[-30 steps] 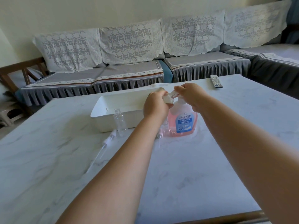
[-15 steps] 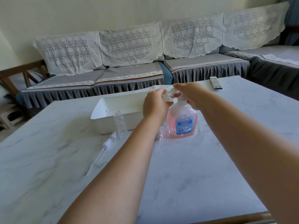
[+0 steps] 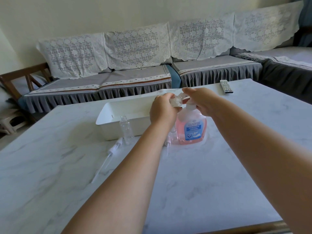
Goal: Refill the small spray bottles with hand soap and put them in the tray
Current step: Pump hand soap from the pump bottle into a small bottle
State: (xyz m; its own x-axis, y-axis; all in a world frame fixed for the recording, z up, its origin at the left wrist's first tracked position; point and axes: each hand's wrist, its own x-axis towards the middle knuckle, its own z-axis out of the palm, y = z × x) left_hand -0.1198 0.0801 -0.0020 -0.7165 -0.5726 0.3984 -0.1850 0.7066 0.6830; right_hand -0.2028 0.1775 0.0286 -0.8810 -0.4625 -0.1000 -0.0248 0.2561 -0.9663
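A pink hand soap bottle [image 3: 191, 130] with a blue label stands on the marble table in front of a white tray [image 3: 118, 114]. My left hand [image 3: 163, 112] grips a small clear spray bottle [image 3: 176, 101], tilted with its mouth at the pump nozzle. My right hand [image 3: 201, 103] rests on the pump head of the soap bottle and hides it. A second small clear bottle [image 3: 127, 130] stands uncapped beside the tray's front wall. A loose white spray head [image 3: 114, 147] with its long tube lies on the table near it. Another spray head [image 3: 167, 142] lies by my left forearm.
A remote control [image 3: 226, 86] lies at the table's far right. A grey sofa with lace covers [image 3: 135, 53] runs behind the table. A wooden chair [image 3: 22, 80] and a small stool [image 3: 10, 122] stand at the left.
The small bottle in my left hand has tilted up a little toward the pump nozzle. Both hands stay at the soap bottle's top; the view has shifted slightly.
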